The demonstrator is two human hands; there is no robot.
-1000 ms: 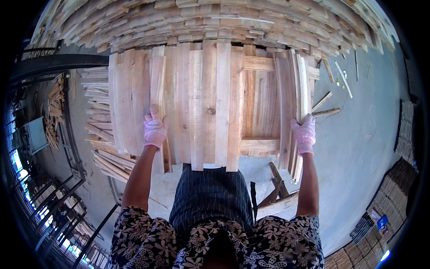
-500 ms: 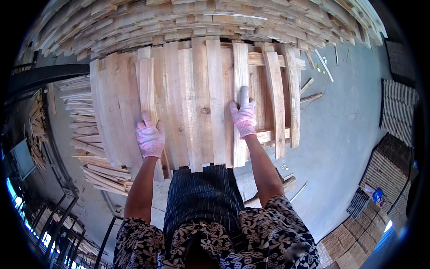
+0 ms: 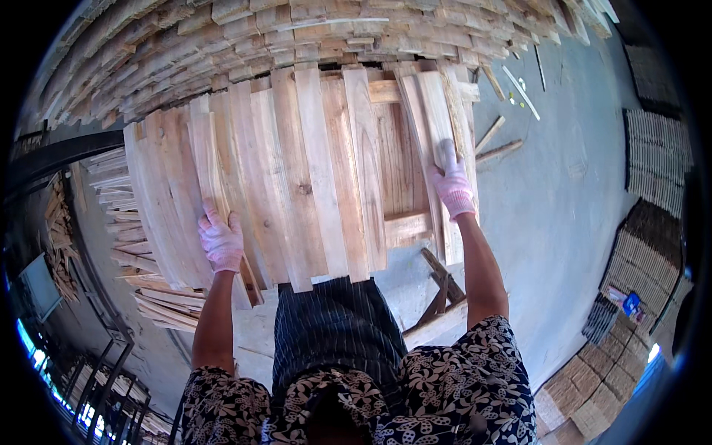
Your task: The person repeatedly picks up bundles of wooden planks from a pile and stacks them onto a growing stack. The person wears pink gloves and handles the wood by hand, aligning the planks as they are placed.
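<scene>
Head view: wooden slats (image 3: 302, 159) between and beneath left hand (image 3: 221, 239), right hand (image 3: 454, 185); hands well apart, grip cannot be told.

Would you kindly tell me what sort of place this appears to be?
Probably a timber workshop: pale planks lie side by side in the middle, a large stack of wood stands just beyond them, and loose strips are heaped on the left.

The slats (image 3: 297, 148) look like bare wood, matt and fairly smooth, with knots in the grain; the stacked boards (image 3: 252, 41) are rougher wood. The gloves (image 3: 222, 243) look like knitted cloth, the flowered top (image 3: 463, 374) matt cloth, the floor (image 3: 549, 208) smooth.
</scene>
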